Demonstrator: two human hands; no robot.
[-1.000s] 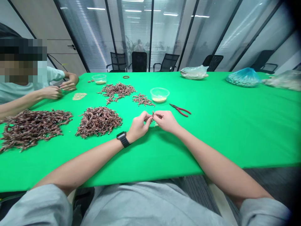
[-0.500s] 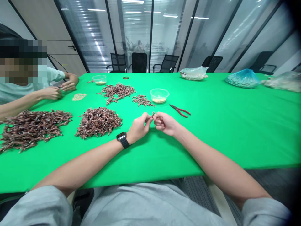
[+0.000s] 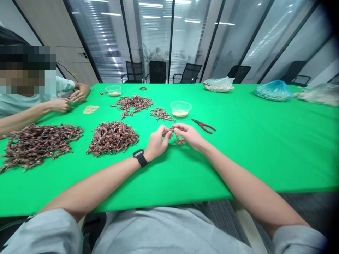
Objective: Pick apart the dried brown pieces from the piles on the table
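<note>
My left hand and my right hand meet over the green-covered table. Their fingertips pinch a small brown twisted piece, mostly hidden by the fingers. Just below my right hand lies a small clump of similar pieces. A large heap of these pieces sits left of my left hand. Nearest on the right are red-handled pliers, and a clear bowl of pale grains stands beyond my fingers.
Further brown heaps cover the table's left side. A co-worker's hands work at the far left. A second bowl and several plastic bags stand along the far edge, with black chairs beyond.
A small clump now shows on the table below my right hand. My right fingers have straightened slightly. The whole view has tilted a little.
</note>
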